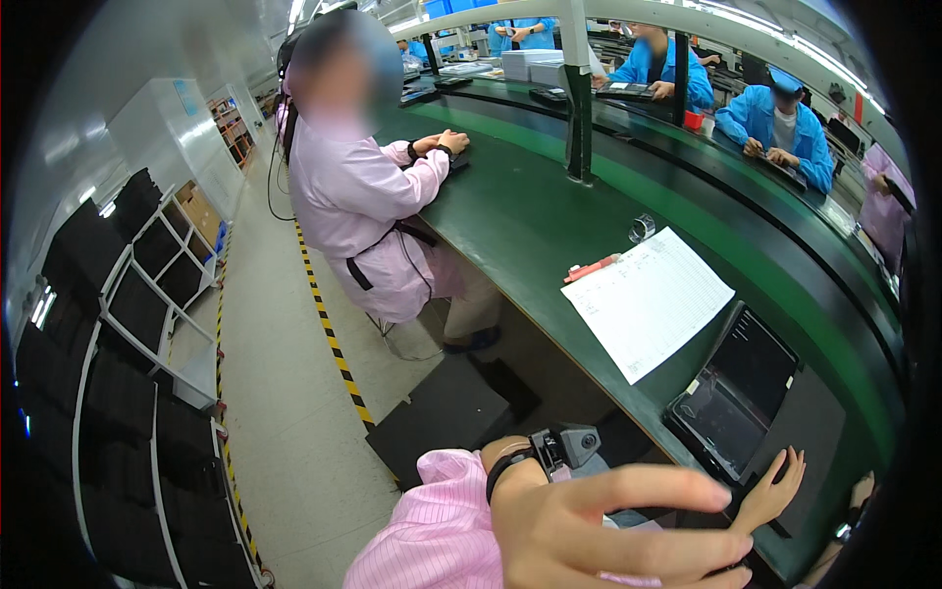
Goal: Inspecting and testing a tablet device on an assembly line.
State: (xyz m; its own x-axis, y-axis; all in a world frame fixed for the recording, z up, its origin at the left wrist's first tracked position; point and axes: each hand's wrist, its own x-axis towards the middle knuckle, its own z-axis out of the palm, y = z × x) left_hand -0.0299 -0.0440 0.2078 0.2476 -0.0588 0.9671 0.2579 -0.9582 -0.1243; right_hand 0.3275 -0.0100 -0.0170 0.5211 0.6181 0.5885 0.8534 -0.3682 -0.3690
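Observation:
My left hand [618, 520] reaches across the foreground from a pink striped sleeve [432, 525]. Its fingers are spread and slightly bent, with nothing seen in them. On its wrist sits a small camera [569, 447] on a black strap. Further right, what appears to be my right hand [772, 496] lies with fingers stretched out over a black sheet [810, 422], its forearm partly hidden behind my left fingers. Just beyond it, a black flat device with a glossy screen [741, 378] rests on the green bench [530, 226]. A lined paper form [648, 299] lies farther along.
A red pen-like item [591, 268] and a tape roll [642, 229] lie beside the form. A person in pink [363, 206] works at the bench's left edge. Another hand [863, 488] shows at the far right. Black boxes [442, 412] stand below; racks [128, 363] line the aisle.

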